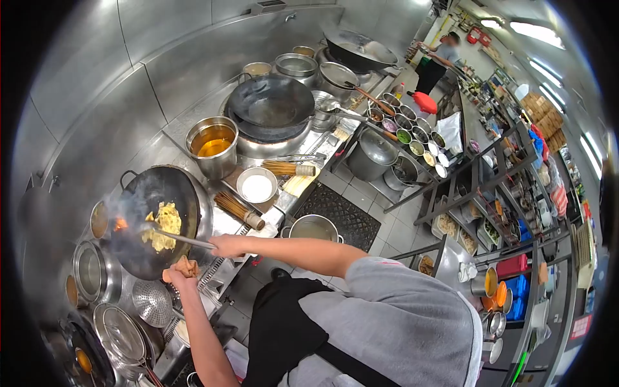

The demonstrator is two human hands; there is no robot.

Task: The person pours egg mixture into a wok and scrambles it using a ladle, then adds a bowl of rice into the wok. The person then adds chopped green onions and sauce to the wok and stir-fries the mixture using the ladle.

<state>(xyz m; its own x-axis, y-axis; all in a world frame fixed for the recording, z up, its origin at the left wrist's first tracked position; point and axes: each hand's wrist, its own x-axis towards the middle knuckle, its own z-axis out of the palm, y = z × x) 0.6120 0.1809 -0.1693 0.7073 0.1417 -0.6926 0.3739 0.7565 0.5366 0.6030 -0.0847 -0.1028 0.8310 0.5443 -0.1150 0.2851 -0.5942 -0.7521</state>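
Note:
A black wok (177, 193) sits tilted on the burner, with yellow scrambled egg (169, 222) inside and smoke around its left side. My right hand (227, 246) is closed round the handle of a long metal ladle (193, 241), its far end at the egg and blurred by smoke. My left hand (182, 273) grips a folded orange-brown cloth (186, 265) at the wok's near rim; whatever the cloth covers is hidden. An orange glow of flame (120, 224) shows at the wok's left.
Beside the wok stand a metal pot of amber oil (214, 147), a white bowl (256, 186) and bamboo brushes (240, 209). Another wok (271, 101) sits behind. A perforated skimmer (153, 303) and strainer (120, 333) lie nearer. A person (441, 59) stands far off, by ingredient containers (404, 137).

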